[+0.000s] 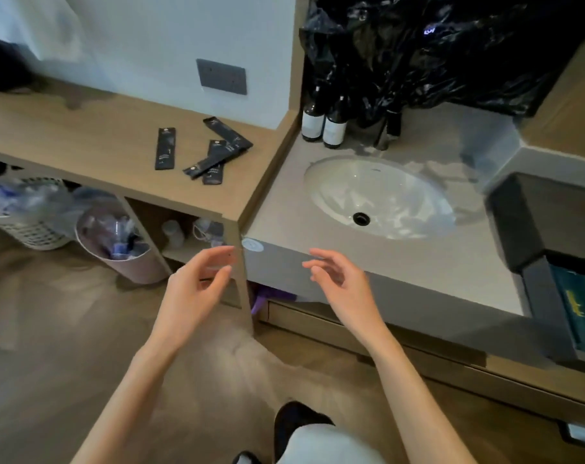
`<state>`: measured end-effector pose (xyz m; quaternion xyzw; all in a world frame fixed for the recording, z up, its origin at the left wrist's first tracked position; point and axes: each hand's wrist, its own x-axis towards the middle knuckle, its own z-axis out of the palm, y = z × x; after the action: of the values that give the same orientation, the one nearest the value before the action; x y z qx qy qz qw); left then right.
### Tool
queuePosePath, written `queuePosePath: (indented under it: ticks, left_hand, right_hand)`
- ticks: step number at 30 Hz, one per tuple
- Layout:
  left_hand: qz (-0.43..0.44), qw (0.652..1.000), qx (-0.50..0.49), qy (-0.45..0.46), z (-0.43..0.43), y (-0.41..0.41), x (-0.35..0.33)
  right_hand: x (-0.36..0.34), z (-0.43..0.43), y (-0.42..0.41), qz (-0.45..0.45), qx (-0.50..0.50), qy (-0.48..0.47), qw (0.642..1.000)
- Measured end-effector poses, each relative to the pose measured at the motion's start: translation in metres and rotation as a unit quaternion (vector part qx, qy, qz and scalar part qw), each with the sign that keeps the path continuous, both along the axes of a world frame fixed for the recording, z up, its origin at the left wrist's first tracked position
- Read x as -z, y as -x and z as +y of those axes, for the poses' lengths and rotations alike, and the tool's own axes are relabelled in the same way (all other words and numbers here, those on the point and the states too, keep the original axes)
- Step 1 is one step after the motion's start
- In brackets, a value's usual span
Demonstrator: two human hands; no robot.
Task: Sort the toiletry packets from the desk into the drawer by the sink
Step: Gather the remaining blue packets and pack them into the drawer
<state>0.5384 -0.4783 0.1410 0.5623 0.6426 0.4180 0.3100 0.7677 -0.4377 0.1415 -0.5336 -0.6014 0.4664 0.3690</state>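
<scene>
Several long black toiletry packets lie on the wooden desk [83,142]: one alone [165,148], and a crossed pile [217,154] to its right near the desk's corner. A black drawer [552,272] stands pulled out at the right of the sink counter, with dark green packets [582,309] inside. My left hand [197,289] hovers below the desk's front corner, fingers apart and holding nothing. My right hand [338,283] floats in front of the counter's edge, also spread and with nothing in it.
A white oval sink [381,195] is set in the grey counter [418,262]. Dark bottles [324,122] and a black plastic bag [452,45] stand behind it. Under the desk are a bin [123,252] and a woven basket [33,226]. A wooden floor lies below.
</scene>
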Motion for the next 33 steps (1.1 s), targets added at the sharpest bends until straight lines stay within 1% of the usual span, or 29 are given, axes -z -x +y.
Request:
queuePosePath:
  ticks: [3, 6, 9, 13, 17, 20, 23, 26, 28, 31, 33]
  left_hand:
    - [0.004, 1.000, -0.018, -0.005, 0.020, 0.054, 0.006]
    - [0.011, 1.000, -0.029, 0.000, 0.052, 0.102, 0.016]
    - [-0.003, 0.999, -0.042, 0.016, 0.094, 0.146, 0.026]
    - [0.007, 0.998, -0.049, 0.041, 0.167, 0.202, 0.031]
    - [-0.003, 0.995, -0.052, 0.083, 0.240, 0.244, 0.034]
    - [-0.010, 0.992, -0.059, 0.115, 0.290, 0.272, 0.043]
    - [-0.019, 0.986, -0.066, 0.151, 0.335, 0.296, 0.058]
    - [-0.038, 0.978, -0.088, 0.184, 0.375, 0.317, 0.079]
    - [-0.040, 0.973, -0.093, 0.206, 0.403, 0.332, 0.096]
    - [-0.043, 0.967, -0.083, 0.239, 0.439, 0.349, 0.125]
    - [-0.024, 0.960, -0.078, 0.267, 0.462, 0.358, 0.145]
  right_hand:
    - [-0.003, 0.026, 0.053, 0.008, -0.022, 0.011, 1.000]
    - [-0.004, 0.062, 0.101, 0.005, -0.031, 0.003, 0.999]
    - [-0.001, 0.108, 0.150, 0.003, -0.044, -0.009, 0.999]
    - [0.010, 0.186, 0.219, -0.001, -0.033, -0.003, 0.999]
    - [0.022, 0.261, 0.275, -0.025, 0.021, 0.032, 0.999]
    - [0.042, 0.313, 0.306, -0.020, 0.072, 0.094, 0.993]
    - [0.063, 0.359, 0.331, 0.006, 0.130, 0.180, 0.975]
    - [0.085, 0.395, 0.345, 0.004, 0.178, 0.226, 0.958]
    - [0.102, 0.415, 0.354, -0.020, 0.213, 0.238, 0.947]
    - [0.128, 0.436, 0.368, -0.094, 0.263, 0.248, 0.928]
    - [0.143, 0.448, 0.381, -0.142, 0.300, 0.253, 0.909]
